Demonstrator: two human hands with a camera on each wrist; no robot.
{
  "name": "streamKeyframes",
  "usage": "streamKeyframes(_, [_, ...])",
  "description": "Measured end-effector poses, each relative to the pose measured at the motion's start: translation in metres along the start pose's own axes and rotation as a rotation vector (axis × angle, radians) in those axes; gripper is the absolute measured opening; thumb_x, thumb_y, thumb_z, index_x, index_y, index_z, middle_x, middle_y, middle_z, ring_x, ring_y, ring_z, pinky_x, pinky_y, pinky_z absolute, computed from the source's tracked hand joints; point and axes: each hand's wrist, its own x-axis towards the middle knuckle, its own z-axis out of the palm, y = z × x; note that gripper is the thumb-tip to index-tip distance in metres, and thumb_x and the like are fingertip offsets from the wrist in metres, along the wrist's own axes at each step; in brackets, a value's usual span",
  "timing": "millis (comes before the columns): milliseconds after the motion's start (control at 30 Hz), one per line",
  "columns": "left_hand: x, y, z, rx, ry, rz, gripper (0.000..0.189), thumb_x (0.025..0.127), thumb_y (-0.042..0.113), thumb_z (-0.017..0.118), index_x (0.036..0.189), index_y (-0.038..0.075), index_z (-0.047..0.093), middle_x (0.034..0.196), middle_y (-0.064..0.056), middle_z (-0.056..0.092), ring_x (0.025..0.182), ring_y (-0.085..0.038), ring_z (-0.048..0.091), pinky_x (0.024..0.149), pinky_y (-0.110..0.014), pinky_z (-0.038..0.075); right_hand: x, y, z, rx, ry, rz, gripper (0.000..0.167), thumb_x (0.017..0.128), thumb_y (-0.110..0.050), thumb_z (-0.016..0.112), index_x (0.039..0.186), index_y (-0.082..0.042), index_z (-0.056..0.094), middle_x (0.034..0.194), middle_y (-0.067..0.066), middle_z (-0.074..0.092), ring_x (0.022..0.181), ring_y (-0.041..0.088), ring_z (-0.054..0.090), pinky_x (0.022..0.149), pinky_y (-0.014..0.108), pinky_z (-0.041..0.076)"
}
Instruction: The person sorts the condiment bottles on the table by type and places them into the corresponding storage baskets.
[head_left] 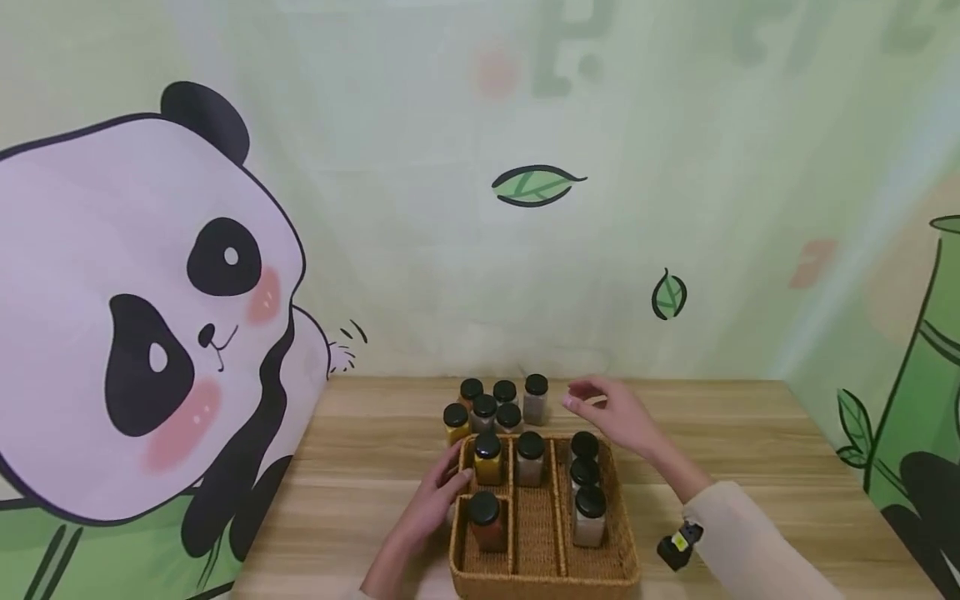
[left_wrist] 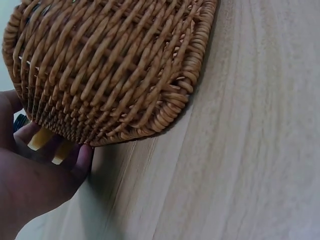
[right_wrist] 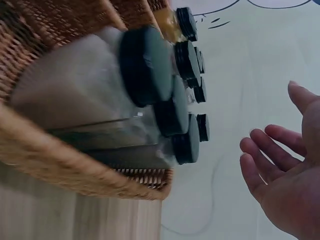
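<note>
A wicker basket with compartments stands on the wooden table, holding several spice jars with black lids. My left hand grips its left side near the far corner, thumb at the rim and fingers along the outer wall. My right hand is beyond the far right corner, empty, fingers loosely bent and apart. A grey spice jar stands just left of those fingertips. Inside the basket are a yellow jar, a reddish jar, a grey jar and a right-hand row of three jars.
More black-lidded jars cluster behind the basket at the table's far edge. To the right, a small black device shows at the right sleeve. A printed panda curtain hangs behind the wooden table.
</note>
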Motion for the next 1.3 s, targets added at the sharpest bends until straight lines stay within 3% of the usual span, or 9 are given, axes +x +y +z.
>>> streamKeyframes(233, [-0.001, 0.002, -0.002, -0.056, -0.048, -0.046, 0.066, 0.113, 0.035, 0.053, 0.170, 0.014, 0.026, 0.169, -0.027, 0.027, 0.155, -0.047, 0.027, 0.123, -0.065, 0.028, 0.037, -0.003, 0.006, -0.059, -0.100, 0.009, 0.058, 0.105, -0.037, 0.070, 0.146, 0.002, 0.058, 0.143, 0.022, 0.062, 0.130, 0.038, 0.059, 0.106, 0.054, 0.053])
streamKeyframes(400, [-0.002, 0.003, -0.002, -0.058, -0.057, -0.038, 0.066, 0.113, 0.036, 0.051, 0.170, 0.015, 0.024, 0.171, -0.027, 0.024, 0.156, -0.046, 0.025, 0.123, -0.064, 0.027, 0.059, 0.004, 0.015, -0.143, -0.153, -0.017, 0.064, 0.104, -0.030, 0.072, 0.152, 0.005, 0.050, 0.152, 0.025, 0.054, 0.136, 0.044, 0.054, 0.111, 0.060, 0.046])
streamKeyframes(733, [-0.003, 0.003, -0.003, -0.061, -0.054, -0.043, 0.065, 0.114, 0.035, 0.051, 0.170, 0.016, 0.024, 0.171, -0.026, 0.023, 0.156, -0.045, 0.025, 0.123, -0.062, 0.028, 0.080, 0.022, 0.036, -0.480, -0.363, -0.002, 0.083, 0.100, -0.030, 0.076, 0.164, -0.002, 0.032, 0.165, 0.029, 0.033, 0.148, 0.052, 0.035, 0.118, 0.065, 0.036])
streamKeyframes(833, [-0.003, 0.003, -0.002, -0.065, -0.060, -0.042, 0.066, 0.113, 0.035, 0.052, 0.170, 0.016, 0.024, 0.171, -0.026, 0.023, 0.156, -0.044, 0.025, 0.123, -0.061, 0.028, 0.080, 0.025, 0.042, -0.490, -0.379, 0.019, 0.083, 0.101, -0.030, 0.075, 0.165, -0.003, 0.031, 0.166, 0.029, 0.032, 0.149, 0.051, 0.034, 0.118, 0.064, 0.036])
streamKeyframes(1067, [-0.003, 0.003, -0.003, -0.075, -0.073, -0.045, 0.067, 0.113, 0.035, 0.053, 0.170, 0.016, 0.023, 0.171, -0.026, 0.025, 0.156, -0.044, 0.026, 0.124, -0.062, 0.028, 0.084, 0.031, 0.045, -0.394, -0.368, 0.052, 0.074, 0.105, -0.024, 0.069, 0.163, 0.002, 0.033, 0.162, 0.032, 0.037, 0.148, 0.050, 0.037, 0.119, 0.063, 0.036])
streamKeyframes(1300, [-0.003, 0.002, -0.005, -0.055, -0.060, -0.045, 0.067, 0.113, 0.036, 0.053, 0.170, 0.017, 0.024, 0.170, -0.026, 0.028, 0.155, -0.045, 0.028, 0.122, -0.062, 0.030, 0.086, 0.032, 0.053, -0.405, -0.336, 0.078, 0.069, 0.104, -0.023, 0.070, 0.160, 0.003, 0.037, 0.159, 0.030, 0.044, 0.146, 0.048, 0.042, 0.118, 0.061, 0.039])
